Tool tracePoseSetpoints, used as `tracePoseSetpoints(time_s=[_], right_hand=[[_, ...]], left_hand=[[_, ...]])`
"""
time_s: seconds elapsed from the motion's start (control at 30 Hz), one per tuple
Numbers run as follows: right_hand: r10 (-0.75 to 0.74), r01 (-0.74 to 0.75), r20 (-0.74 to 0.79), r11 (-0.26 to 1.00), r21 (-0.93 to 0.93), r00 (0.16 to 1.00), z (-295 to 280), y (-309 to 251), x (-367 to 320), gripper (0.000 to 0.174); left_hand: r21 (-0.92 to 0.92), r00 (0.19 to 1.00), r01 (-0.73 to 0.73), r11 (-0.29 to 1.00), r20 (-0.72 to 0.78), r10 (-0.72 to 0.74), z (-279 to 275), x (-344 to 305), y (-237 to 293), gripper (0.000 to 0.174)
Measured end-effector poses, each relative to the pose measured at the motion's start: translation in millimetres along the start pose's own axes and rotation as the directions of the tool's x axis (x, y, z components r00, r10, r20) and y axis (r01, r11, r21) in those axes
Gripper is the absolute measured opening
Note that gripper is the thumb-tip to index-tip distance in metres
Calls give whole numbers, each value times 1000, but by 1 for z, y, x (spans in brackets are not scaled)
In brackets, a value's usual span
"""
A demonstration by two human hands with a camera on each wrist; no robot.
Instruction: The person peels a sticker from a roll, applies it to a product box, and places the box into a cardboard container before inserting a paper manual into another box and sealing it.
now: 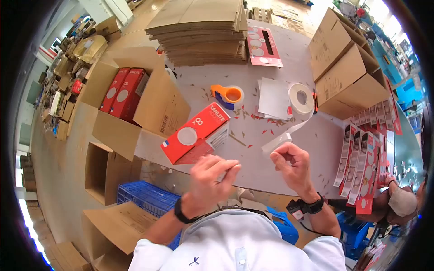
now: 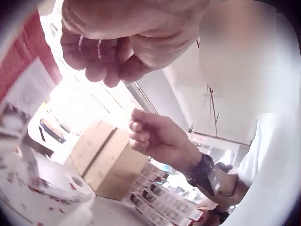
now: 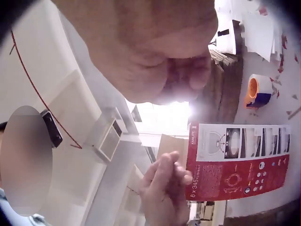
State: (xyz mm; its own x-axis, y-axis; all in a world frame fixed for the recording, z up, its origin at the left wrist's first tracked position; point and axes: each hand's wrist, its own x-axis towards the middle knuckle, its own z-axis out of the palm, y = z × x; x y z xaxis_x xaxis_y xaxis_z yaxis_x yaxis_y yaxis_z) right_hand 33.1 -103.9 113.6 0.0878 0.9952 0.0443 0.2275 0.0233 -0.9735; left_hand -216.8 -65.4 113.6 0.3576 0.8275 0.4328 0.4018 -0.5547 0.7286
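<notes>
My left hand (image 1: 210, 178) is raised in front of the table edge, its fingers curled and the thumb close to the index finger. Near it on the table stands a red printed XANLITE box (image 1: 199, 128), tilted in the head view. To the right, my right hand (image 1: 293, 166) is also raised with curled fingers and the thumb against the index. Its fingertips come close to the end of a white strip (image 1: 276, 142) running from a white tape roll (image 1: 301, 98). Neither hand shows a thing between its fingers.
An orange and blue tape dispenser (image 1: 228, 95) and white sheets (image 1: 274, 99) lie amid red scraps. An open carton (image 1: 162, 99) at left contains red boxes (image 1: 129, 95). Stacked cardboard (image 1: 199, 36) stands behind; cartons (image 1: 348, 77) and printed sleeves (image 1: 361, 162) are at right, near another person (image 1: 402, 201).
</notes>
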Motion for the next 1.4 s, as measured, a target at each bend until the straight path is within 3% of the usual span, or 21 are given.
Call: tracePoseSetpoints(time_s=[0.07, 0.1, 0.2, 0.3, 0.53, 0.83, 1.4], right_hand=[[177, -149, -68, 941, 302, 982, 24, 2, -6, 10], [176, -147, -54, 927, 345, 983, 38, 4, -7, 10], [196, -175, 6, 866, 469, 981, 84, 1, -2, 13], [185, -164, 28, 780, 604, 982, 121, -3, 9, 14], [247, -167, 28, 562, 810, 969, 170, 13, 22, 10], [297, -131, -55, 570, 812, 953, 190, 10, 29, 10], [352, -153, -76, 580, 800, 933, 196, 14, 31, 10]], left_hand=[[222, 987, -156, 962, -11, 163, -46, 7, -10, 25], [327, 969, -231, 916, -5, 246, -62, 13, -15, 31], [449, 977, -212, 868, 87, 194, -81, 26, -39, 46], [334, 981, -169, 927, 150, 124, -75, 27, -66, 50], [342, 970, -228, 912, 4, 241, -62, 23, -87, 36], [298, 966, -236, 925, -32, 257, -62, 23, -86, 44], [366, 962, -265, 892, 43, 269, -63, 21, -88, 29]])
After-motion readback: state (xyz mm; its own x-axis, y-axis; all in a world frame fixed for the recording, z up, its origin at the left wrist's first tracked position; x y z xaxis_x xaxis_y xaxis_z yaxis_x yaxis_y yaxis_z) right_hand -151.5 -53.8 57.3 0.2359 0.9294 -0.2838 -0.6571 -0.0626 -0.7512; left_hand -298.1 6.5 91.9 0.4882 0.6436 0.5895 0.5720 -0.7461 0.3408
